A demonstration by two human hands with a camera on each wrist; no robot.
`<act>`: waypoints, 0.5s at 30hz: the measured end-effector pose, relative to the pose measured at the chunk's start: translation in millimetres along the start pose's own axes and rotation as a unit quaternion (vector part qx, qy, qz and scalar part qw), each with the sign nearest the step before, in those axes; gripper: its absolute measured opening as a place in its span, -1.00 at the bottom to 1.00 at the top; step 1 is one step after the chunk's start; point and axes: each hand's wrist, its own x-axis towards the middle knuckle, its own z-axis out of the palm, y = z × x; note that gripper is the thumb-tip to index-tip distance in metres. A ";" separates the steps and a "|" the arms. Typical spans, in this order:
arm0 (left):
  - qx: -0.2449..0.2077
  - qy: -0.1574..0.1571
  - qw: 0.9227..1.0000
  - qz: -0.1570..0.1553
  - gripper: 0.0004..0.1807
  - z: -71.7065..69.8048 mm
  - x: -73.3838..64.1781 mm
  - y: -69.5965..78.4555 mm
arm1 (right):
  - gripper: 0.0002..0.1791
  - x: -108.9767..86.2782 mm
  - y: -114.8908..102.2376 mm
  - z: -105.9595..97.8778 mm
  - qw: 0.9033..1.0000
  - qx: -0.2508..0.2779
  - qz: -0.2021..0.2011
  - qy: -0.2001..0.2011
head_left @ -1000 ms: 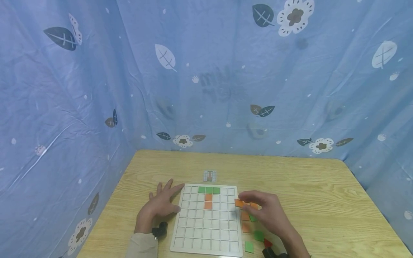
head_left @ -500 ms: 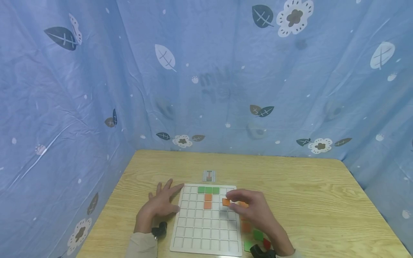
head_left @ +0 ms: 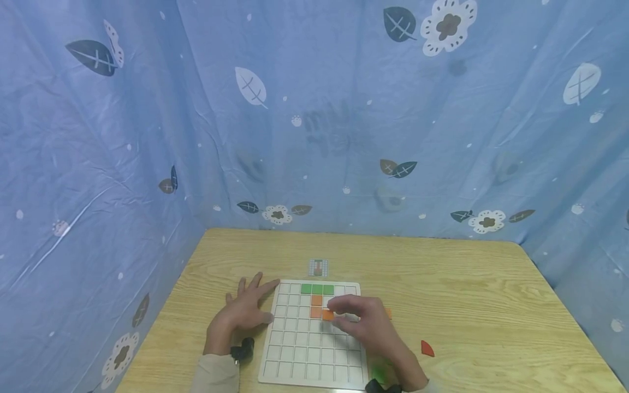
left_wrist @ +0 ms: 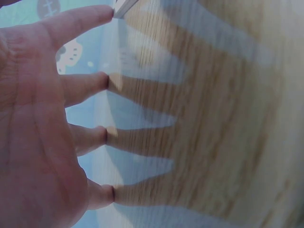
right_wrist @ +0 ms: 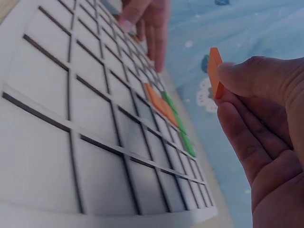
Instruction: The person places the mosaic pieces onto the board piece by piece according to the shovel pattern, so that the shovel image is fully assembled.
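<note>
My right hand (head_left: pixel 363 322) pinches a square orange tile (head_left: pixel 327 315) between thumb and fingers, over the white grid board (head_left: pixel 295 355). In the right wrist view the orange tile (right_wrist: pixel 215 73) stands on edge in the pinch, above the board's surface. On the board, a row of green tiles (head_left: pixel 316 289) fills the middle of the far row, with two orange tiles (head_left: pixel 316 301) in line below its centre. My left hand (head_left: pixel 241 314) lies spread at the board's left side, thumb and index fingertip at its edge. Its other fingertips (left_wrist: pixel 102 135) rest on the table.
A small printed card (head_left: pixel 318 267) with a grid pattern lies beyond the board. A red quarter-round piece (head_left: pixel 427 348) is right of my right forearm. Part of another orange tile (head_left: pixel 389 313) shows behind that hand. A blue patterned curtain (head_left: pixel 314 136) closes in the table's back and sides.
My right hand has carried the orange tile left from the board's right edge to beside the placed orange tiles. A red piece now shows right of that forearm. The left hand stays put.
</note>
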 end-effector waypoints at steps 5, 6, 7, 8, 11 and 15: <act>0.003 0.000 1.000 -0.003 0.00 -0.2 0.5 -0.2 | -0.72 -0.1 4.0 11.5 1.000 0.004 0.013 -0.006; 0.003 0.000 1.000 -0.004 0.00 -0.2 0.6 -0.2 | -0.73 -0.2 4.9 13.3 1.000 0.008 0.016 -0.009; 0.003 0.001 1.000 -0.005 0.00 -0.2 0.6 -0.2 | -0.72 -0.3 6.0 15.0 1.000 0.011 0.020 -0.011; 0.004 0.001 1.000 -0.006 0.00 -0.1 0.8 -0.3 | -0.72 -0.4 7.1 16.6 1.000 0.012 0.022 -0.013; 0.006 0.001 1.000 -0.007 -0.01 0.5 1.2 -0.4 | -0.71 -0.3 9.9 20.4 1.000 0.011 0.021 -0.016; 0.007 0.001 1.000 -0.005 -0.01 1.6 1.3 -0.6 | -0.70 0.6 12.3 24.0 1.000 -0.004 0.010 -0.017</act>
